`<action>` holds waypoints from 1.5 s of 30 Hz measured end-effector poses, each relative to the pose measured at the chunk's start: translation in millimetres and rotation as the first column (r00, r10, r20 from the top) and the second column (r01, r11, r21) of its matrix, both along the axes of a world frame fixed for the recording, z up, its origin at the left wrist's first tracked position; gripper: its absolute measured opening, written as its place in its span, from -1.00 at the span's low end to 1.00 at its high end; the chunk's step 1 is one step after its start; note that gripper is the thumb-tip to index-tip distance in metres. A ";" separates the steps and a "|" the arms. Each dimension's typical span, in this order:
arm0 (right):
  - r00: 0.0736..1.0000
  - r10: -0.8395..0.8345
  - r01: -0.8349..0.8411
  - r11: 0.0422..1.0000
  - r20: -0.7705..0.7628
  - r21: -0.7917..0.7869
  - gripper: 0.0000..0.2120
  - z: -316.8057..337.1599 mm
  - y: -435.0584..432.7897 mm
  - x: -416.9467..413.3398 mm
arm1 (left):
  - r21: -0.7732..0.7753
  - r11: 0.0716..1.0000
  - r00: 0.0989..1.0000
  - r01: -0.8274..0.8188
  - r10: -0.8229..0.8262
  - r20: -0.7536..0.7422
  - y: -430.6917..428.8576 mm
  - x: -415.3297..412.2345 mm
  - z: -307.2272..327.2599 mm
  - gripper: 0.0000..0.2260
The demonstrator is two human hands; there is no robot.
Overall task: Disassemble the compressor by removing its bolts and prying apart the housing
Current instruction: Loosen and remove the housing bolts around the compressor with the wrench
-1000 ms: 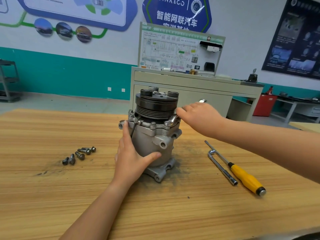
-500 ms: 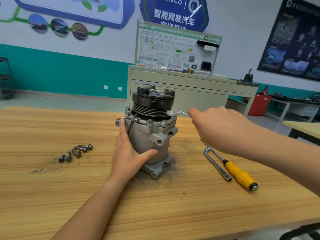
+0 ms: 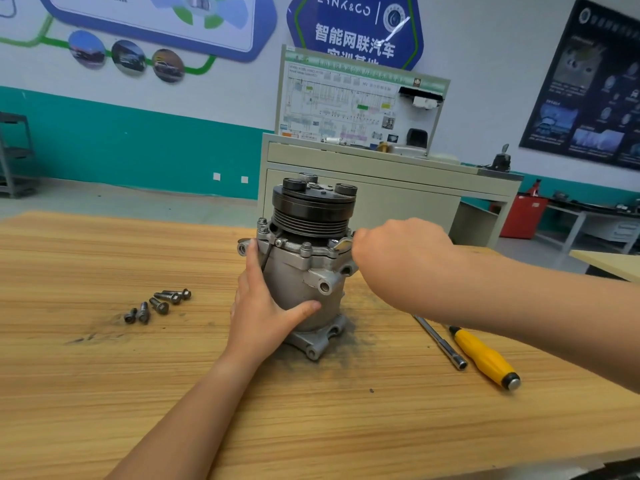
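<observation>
**Right hand working at the flange**

We are curling our right hand round a wrench, only its tip showing, just right of the compressor flange, so this is the nearer hand. Our left hand is gripping the body lower down. The compressor is standing upright on the table, pulley up, with loose bolts lying to its left.

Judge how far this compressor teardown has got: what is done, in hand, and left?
Done: loose bolts lie on the table. In hand: the left hand holds the compressor while the right hand grips a wrench at the flange. Left: flange bolts are still seated, the housing looks unsplit, and the screwdriver lies unused.
</observation>
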State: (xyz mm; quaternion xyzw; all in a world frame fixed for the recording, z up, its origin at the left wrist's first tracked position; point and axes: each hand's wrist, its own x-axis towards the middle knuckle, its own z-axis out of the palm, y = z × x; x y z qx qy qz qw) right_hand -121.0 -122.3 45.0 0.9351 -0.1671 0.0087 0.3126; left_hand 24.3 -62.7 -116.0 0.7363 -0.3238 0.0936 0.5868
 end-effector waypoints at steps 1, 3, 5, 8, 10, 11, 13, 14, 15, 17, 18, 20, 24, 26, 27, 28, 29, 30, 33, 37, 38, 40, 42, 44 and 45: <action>1.000 -0.012 0.012 1.000 0.001 0.004 -0.69 -2.8 1.0 -1.7 | 0.000 1.000 1.000 -0.001 0.001 -0.001 -0.2 0.2 0.0 0.16; 0.999 -0.031 0.031 1.000 -0.008 0.001 -0.59 -10.0 1.9 -2.9 | 0.000 1.000 1.000 -0.001 0.001 -0.003 0.0 0.2 -0.1 0.16; 0.999 -0.017 0.016 0.999 -0.042 -0.043 -0.54 -15.3 0.0 -3.1 | 0.001 1.000 1.000 -0.004 0.004 -0.003 0.1 0.2 -0.2 0.16; 0.995 0.062 -0.071 0.990 -0.075 -0.124 -0.55 -16.2 -6.9 -2.9 | -0.005 1.000 1.000 -0.001 0.001 -0.002 -0.4 0.9 -0.5 0.16; 0.991 0.110 -0.121 0.976 -0.069 -0.180 -0.55 -17.1 -15.3 -1.3 | -0.012 1.000 1.000 0.003 -0.003 -0.001 -0.9 1.7 -0.9 0.15; 0.990 0.131 -0.139 0.968 -0.053 -0.210 -0.54 -17.9 -21.1 0.0 | -0.015 1.000 1.000 0.005 -0.005 -0.001 -0.9 2.0 -1.4 0.15; 0.991 0.134 -0.135 0.962 -0.020 -0.238 -0.56 -17.1 -36.4 2.8 | -0.023 1.000 1.000 0.013 -0.013 -0.002 -1.0 2.4 -2.4 0.15; 0.992 0.124 -0.126 0.965 -0.020 -0.228 -0.59 -15.7 -45.8 4.4 | -0.026 1.000 1.000 0.016 -0.016 -0.003 -0.9 2.6 -2.6 0.15; 0.992 0.125 -0.129 0.967 -0.030 -0.221 -0.63 -14.1 -55.6 6.4 | -0.028 0.999 1.000 0.017 -0.017 -0.004 -0.9 2.7 -2.8 0.15; 0.989 0.145 -0.150 0.965 -0.037 -0.215 -0.74 -10.8 -71.0 12.2 | -0.027 0.999 1.000 0.017 -0.017 -0.003 -1.0 2.8 -3.3 0.15; 0.987 0.160 -0.161 0.964 -0.021 -0.210 -0.77 -10.5 -76.8 16.6 | -0.025 1.000 1.000 0.018 -0.018 0.001 -1.1 2.9 -3.5 0.15; 0.981 0.190 -0.179 0.968 0.045 -0.175 -0.75 -14.3 -84.6 28.2 | -0.022 1.000 1.000 0.016 -0.016 0.006 -1.0 3.3 -3.3 0.15; 0.937 0.304 -0.276 0.947 0.175 -0.163 -0.69 -32.3 -95.4 53.2 | -0.015 1.000 1.000 0.012 -0.012 0.014 0.0 4.1 -3.5 0.15; 0.934 0.304 -0.276 0.948 0.190 -0.158 -0.66 -36.3 -98.2 57.7 | -0.014 1.000 1.000 0.012 -0.012 0.017 0.5 4.5 -3.6 0.14; 0.931 0.301 -0.271 0.949 0.209 -0.160 -0.65 -36.5 -99.1 56.2 | -0.014 1.000 1.000 0.013 -0.013 0.018 0.8 4.3 -3.9 0.14; 0.919 0.311 -0.278 0.947 0.243 -0.162 -0.64 -35.8 -98.8 52.2 | -0.014 1.000 1.000 0.016 -0.015 0.018 0.9 4.1 -4.1 0.14; 0.893 0.338 -0.303 0.939 0.297 -0.161 -0.66 -35.0 -97.3 45.7 | -0.013 1.000 1.000 0.017 -0.017 0.018 1.0 4.2 -4.1 0.14; 0.847 0.368 -0.340 0.930 0.384 -0.141 -0.71 -34.5 -93.6 36.3 | -0.010 1.000 1.000 0.019 -0.019 0.016 1.2 4.3 -3.9 0.14; 0.704 0.370 -0.397 0.913 0.606 -0.096 -0.80 -33.0 -73.9 1.2 | -0.001 1.000 1.000 0.026 -0.026 0.012 1.4 4.8 -3.4 0.14; 0.923 0.141 -0.146 0.989 0.359 -0.013 -0.81 -38.0 -54.6 -23.6 | -0.004 1.000 1.000 0.025 -0.025 0.007 1.6 4.4 -3.2 0.14; 0.937 0.129 -0.131 0.991 0.324 -0.017 -0.80 -37.9 -52.8 -24.6 | -0.003 1.000 1.000 0.024 -0.024 0.006 1.5 4.3 -3.0 0.14; 0.952 0.105 -0.113 0.994 0.288 0.009 -0.74 -34.8 -49.2 -21.4 | -0.003 1.000 1.000 0.024 -0.024 0.003 1.2 4.6 -3.1 0.14; 0.959 0.091 -0.103 0.994 0.270 0.031 -0.69 -31.5 -45.8 -14.3 | -0.012 1.000 1.000 0.023 -0.023 0.002 0.8 4.4 -3.0 0.14; 0.969 0.087 -0.097 0.995 0.230 0.031 -0.68 -26.9 -40.4 -8.9 | -0.013 1.000 1.000 0.021 -0.021 0.001 0.4 4.4 -2.9 0.14; 0.977 0.087 -0.091 0.996 0.193 0.009 -0.69 -23.8 -35.6 -8.0 | -0.012 1.000 1.000 0.018 -0.018 0.003 0.2 4.4 -3.0 0.14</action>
